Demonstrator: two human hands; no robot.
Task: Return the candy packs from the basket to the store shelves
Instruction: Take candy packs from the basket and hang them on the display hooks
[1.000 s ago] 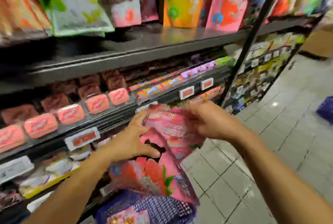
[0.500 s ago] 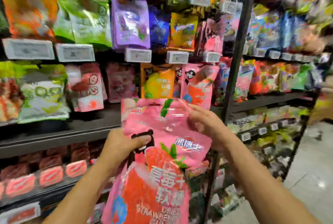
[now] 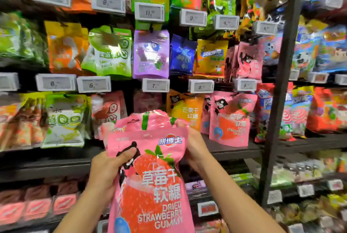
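I hold a stack of pink candy packs in front of the shelves. The front one is a pink strawberry gummy pack (image 3: 154,185), printed "DRIED STRAWBERRY GUMMY". My left hand (image 3: 108,170) grips its left edge, thumb on the front. My right hand (image 3: 195,148) holds the stack's right edge and the second pink pack (image 3: 148,120) behind it. Matching strawberry gummy packs (image 3: 230,118) stand on the shelf (image 3: 234,148) just to the right. The basket is out of view.
Hanging candy bags fill the rows above, with price tags (image 3: 155,84) under each row. A black upright post (image 3: 277,101) divides this bay from the one on the right. Small red boxes (image 3: 37,208) line the lower shelf at left.
My view has risen from the lower shelves and floor to the hanging rows. Both hands have lifted the pink packs up in front of the shelf.
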